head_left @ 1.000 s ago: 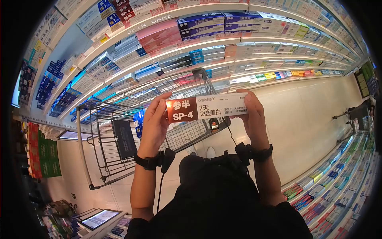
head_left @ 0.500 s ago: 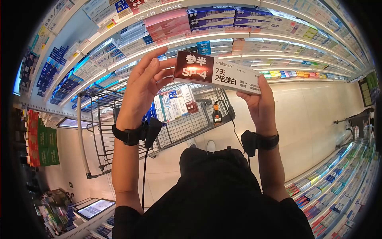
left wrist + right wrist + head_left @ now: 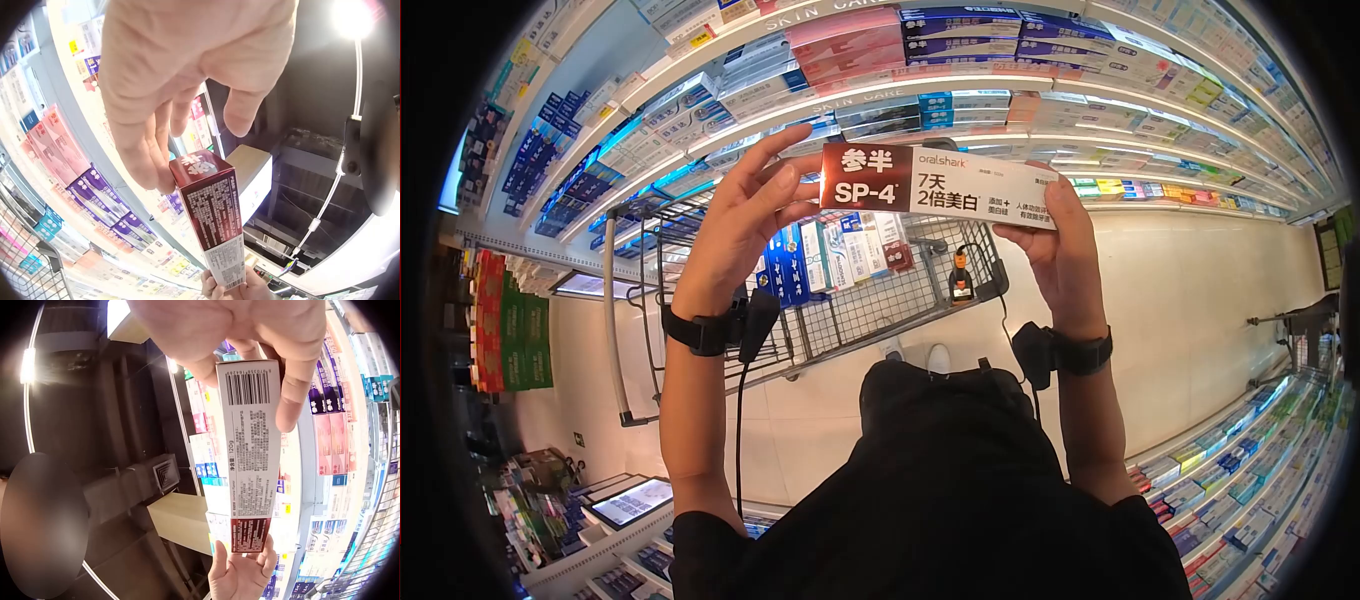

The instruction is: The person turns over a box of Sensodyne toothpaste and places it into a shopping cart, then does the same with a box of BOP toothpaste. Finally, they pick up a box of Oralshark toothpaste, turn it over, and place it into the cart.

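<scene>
The left hand (image 3: 745, 215) has its fingers (image 3: 156, 165) nearly straight, the tips pressed on the red end of a long red-and-white cardboard toothpaste box (image 3: 935, 185). The right hand (image 3: 1060, 250) curls its fingers (image 3: 290, 394) round the white, barcoded end. The box hangs level between them, in front of the shelves. It looks light, stiff but crushable, and glossy, so the ends give the surest hold. Below it, a wire shopping cart (image 3: 870, 312) carries a row of blue, white and red boxes (image 3: 830, 258) standing on end.
</scene>
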`<action>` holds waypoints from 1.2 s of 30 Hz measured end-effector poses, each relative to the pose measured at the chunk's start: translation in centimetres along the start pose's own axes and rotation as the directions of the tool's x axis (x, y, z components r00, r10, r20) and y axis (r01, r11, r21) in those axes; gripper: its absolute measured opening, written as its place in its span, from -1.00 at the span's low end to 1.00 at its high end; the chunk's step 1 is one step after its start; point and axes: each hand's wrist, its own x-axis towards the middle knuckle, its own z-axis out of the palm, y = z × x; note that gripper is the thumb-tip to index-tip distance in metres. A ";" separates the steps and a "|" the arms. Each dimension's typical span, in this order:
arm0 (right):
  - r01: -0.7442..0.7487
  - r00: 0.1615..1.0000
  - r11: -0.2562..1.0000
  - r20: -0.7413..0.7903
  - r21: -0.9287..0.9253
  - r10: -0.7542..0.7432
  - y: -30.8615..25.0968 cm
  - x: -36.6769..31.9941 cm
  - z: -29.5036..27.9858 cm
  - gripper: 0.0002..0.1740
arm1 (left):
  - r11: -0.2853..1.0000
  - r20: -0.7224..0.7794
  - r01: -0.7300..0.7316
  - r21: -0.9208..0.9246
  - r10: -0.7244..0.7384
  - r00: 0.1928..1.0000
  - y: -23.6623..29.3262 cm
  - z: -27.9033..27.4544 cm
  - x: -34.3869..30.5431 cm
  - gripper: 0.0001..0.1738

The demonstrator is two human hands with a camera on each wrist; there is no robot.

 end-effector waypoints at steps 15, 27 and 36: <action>-0.108 0.994 0.993 0.016 -0.041 0.109 1.6 -0.2 0.5 -0.45 | 0.989 -0.101 0.042 -0.144 -0.057 0.993 -5.1 0.5 -3.8 -0.16; -0.090 0.995 0.993 0.039 -0.075 0.093 2.4 -1.9 -0.6 -0.41 | 0.960 -0.144 0.016 -0.279 -0.059 0.988 -7.6 2.5 -5.2 -0.17; -0.093 0.993 0.996 0.068 -0.006 0.093 3.2 -2.2 -0.7 -0.46 | 0.976 -0.239 0.035 -0.213 -0.087 0.967 -9.8 2.2 -5.2 -0.28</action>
